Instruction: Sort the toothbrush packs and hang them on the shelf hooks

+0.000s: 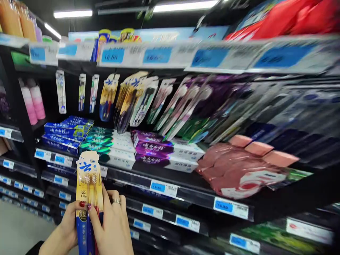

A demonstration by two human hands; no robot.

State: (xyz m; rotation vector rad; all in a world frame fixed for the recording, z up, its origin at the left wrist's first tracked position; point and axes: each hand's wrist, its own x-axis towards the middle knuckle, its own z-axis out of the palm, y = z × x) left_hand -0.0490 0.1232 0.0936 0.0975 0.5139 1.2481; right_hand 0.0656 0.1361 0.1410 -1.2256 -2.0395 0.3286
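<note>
A toothbrush pack [89, 191] stands upright before me in the lower left, with two gold-necked toothbrushes on a yellow and blue card. My left hand [66, 224] grips its left edge, thumb on the front. From the right side my right hand [113, 221] holds the same pack, its thumb across the toothbrush handles and a ring on one finger. The fingers behind the card are hidden. Beyond, a similar yellow and blue pack [108, 99] hangs on a hook.
Blue toothpaste boxes [66, 132], green boxes [98, 141] and purple boxes [152, 145] are stacked on the shelf. Hanging toothbrushes [183, 106] fill the hooks above. Reddish-brown packs [225, 168] lie at right. Price tags [164, 187] line the shelf edges.
</note>
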